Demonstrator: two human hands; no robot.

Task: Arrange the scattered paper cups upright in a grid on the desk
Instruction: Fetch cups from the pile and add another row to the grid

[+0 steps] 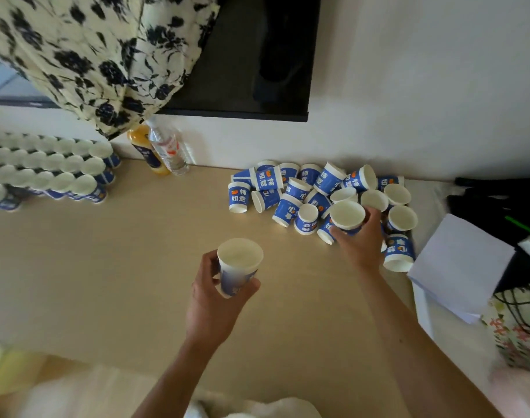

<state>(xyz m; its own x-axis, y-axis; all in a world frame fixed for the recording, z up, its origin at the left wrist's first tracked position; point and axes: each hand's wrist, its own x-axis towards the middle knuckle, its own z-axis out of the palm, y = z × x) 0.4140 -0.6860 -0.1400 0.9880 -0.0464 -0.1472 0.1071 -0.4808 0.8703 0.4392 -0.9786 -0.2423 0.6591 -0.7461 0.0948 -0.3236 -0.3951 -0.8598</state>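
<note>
Left grip (215,300) on cup (239,262), right grip (358,239) on heap-edge cup (347,215), desk (302,273) between

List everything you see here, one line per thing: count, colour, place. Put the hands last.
arranged cups: many, blue with white insides, upright in rows, desk's far left
scattered cups: many, blue and white, heaped by the wall, right
left-hand cup: one, blue and white, upright above mid-desk
right-hand cup: one, blue and white, pile's near edge
desk: one, light wood
juice bottle: one, orange, by the wall
clear bottle: one, beside the juice bottle
curtain: one, cream with dark flowers, upper left
panel: one, black, on the wall
paper stack: one, white, right edge
left hand: holds left-hand cup
right hand: grips right-hand cup
</note>
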